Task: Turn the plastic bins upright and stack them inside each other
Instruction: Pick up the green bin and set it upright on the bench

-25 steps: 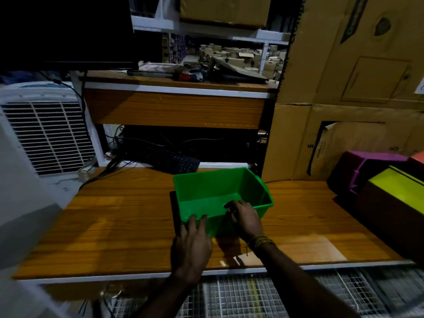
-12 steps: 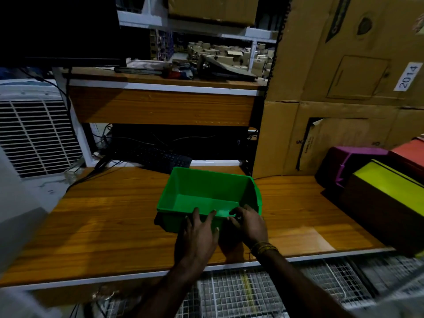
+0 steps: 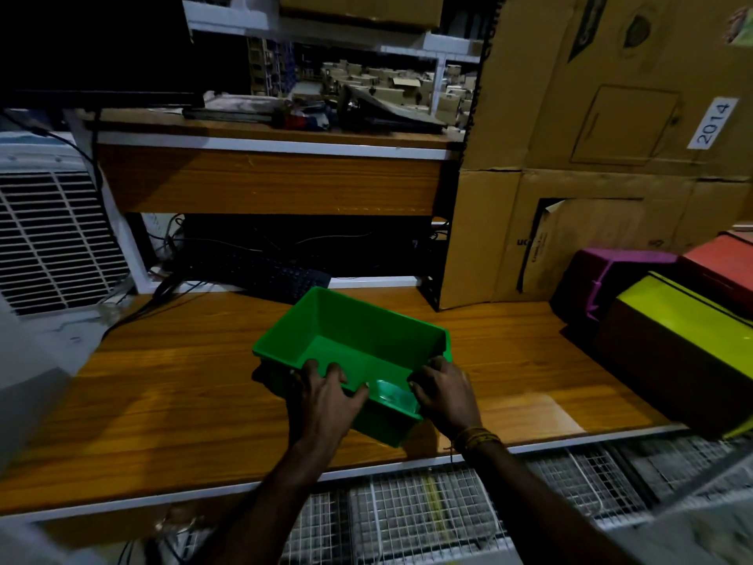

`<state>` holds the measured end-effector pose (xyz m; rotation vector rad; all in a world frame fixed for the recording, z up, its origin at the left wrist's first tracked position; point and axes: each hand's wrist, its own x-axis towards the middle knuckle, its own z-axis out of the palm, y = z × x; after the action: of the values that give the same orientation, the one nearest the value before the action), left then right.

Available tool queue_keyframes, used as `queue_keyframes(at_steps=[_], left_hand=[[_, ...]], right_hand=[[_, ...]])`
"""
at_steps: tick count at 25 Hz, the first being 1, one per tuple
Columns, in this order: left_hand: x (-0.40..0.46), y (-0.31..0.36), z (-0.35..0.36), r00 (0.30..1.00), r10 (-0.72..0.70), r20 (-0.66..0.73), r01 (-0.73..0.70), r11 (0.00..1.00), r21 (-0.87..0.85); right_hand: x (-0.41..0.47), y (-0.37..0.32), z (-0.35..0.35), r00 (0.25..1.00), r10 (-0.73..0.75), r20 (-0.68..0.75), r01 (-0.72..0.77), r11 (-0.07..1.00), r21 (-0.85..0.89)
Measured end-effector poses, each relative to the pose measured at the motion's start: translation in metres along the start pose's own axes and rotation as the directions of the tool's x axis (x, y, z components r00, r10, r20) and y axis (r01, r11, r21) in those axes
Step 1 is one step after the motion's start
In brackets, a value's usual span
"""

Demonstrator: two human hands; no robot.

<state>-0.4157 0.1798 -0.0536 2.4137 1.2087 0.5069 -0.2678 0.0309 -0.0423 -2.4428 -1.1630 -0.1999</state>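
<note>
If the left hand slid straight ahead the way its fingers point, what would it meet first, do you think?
The left hand already grips the green bin's near rim, so it would probably meet the bin's inner floor; depth is unclear.

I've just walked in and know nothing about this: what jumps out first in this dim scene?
The bright green bin, open side up at the middle of the wooden desk, catches the eye first; the left hand and right hand grip its near rim. At the right edge sit more coloured bins, not upright: a yellow-green bin, a purple bin and a red bin behind. Tall cardboard boxes rise behind them.
</note>
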Motion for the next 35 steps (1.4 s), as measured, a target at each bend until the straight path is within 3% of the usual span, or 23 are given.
queue_keyframes(at_steps=[8,15,23,25,28,35], left_hand=[[-0.037,0.056,0.019,0.988,-0.01,0.155,0.004,0.999,0.038],[-0.013,0.033,0.018,0.99,-0.106,0.091,0.126,0.958,-0.258],[0.001,0.035,0.027,0.959,-0.278,-0.063,0.253,0.932,-0.26],[-0.004,0.056,0.024,0.946,-0.317,-0.071,0.298,0.933,-0.203],[-0.013,0.072,0.021,0.935,-0.29,-0.205,0.282,0.957,-0.067],[-0.005,0.025,-0.003,0.892,-0.335,-0.302,0.363,0.931,0.04]], right_hand=[[0.015,0.009,0.006,0.998,-0.051,-0.022,0.051,0.999,0.006],[0.042,0.03,0.006,0.996,-0.083,0.022,0.081,0.994,0.069],[0.074,0.025,0.015,0.961,-0.214,0.178,0.192,0.972,0.132],[0.078,0.024,0.019,0.96,-0.192,0.204,0.165,0.976,0.139],[0.082,0.014,0.024,0.96,-0.174,0.219,0.15,0.981,0.121],[0.077,-0.022,0.035,0.952,-0.206,0.224,0.174,0.973,0.155]])
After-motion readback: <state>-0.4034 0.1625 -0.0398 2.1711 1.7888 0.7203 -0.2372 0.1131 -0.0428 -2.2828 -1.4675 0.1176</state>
